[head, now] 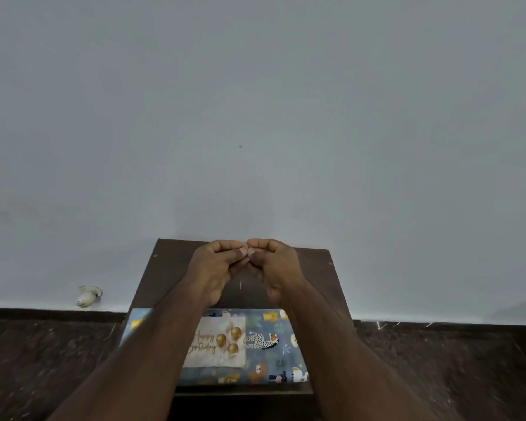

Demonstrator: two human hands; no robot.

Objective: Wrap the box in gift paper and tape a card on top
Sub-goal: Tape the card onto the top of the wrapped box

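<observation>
Box point(264, 347), already covered in blue gift paper printed with cartoon animals, lies flat on the near part of a dark brown counter point(170, 268). A pale card point(214, 344) reading "Happy Birthday" beside 3 gold balloons rests on top of the box, left of its middle; whether any tape fixes it cannot be told. Both forearms reach forward over the box, the left one hiding the box's left part and the card's left edge.

Above the far part of the counter, the left hand point(217, 264) and right hand point(272, 264) are raised with fingers curled inward. Their fingertips point(243, 251) meet at the middle, thumb and forefinger of each pressed together as if pinching something very small or clear; what sits between them cannot be made out. A thin pale sliver point(240, 285) shows just below the hands against the dark counter.

Behind the counter stands a plain grey-white wall point(255, 117). Dark speckled floor point(43, 360) spreads left and right, and a small white fitting point(87, 296) sits low on the wall at far left.
</observation>
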